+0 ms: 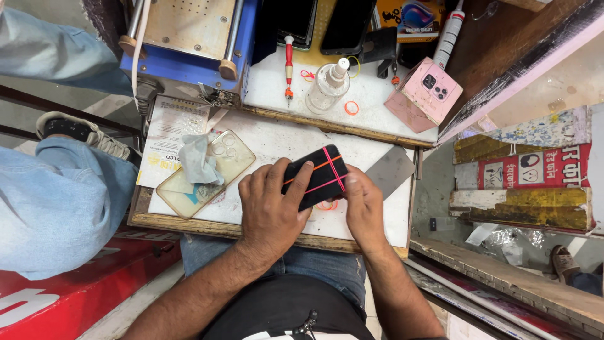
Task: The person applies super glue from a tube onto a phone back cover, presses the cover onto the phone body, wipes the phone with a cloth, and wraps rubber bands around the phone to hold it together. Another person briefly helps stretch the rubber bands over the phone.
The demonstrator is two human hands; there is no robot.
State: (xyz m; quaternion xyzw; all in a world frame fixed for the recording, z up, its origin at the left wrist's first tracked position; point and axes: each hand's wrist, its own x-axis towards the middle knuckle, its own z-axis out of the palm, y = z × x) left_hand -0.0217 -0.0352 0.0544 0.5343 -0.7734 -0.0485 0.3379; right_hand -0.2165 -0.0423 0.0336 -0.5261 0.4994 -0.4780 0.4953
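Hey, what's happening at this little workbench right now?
A person holds a black phone in both hands over a white board. The left hand wraps its near end, and the right hand pinches the far end. Orange and pink rubber bands are strapped around the phone. A clear phone case with a cloth on it lies to the left.

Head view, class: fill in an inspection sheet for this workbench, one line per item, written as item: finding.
Surface: white board with wooden edge, stained.
Job's things: black phone bound by pink and orange rubber bands, held in left hand and right hand.
Clutter: clear phone case under a crumpled cloth; spray bottle; red screwdriver; loose rubber band; pink box.
Grippers: both hands grip the phone.
Cables: white cable by the blue machine.
Surroundings: another person's jeans and shoe at left.
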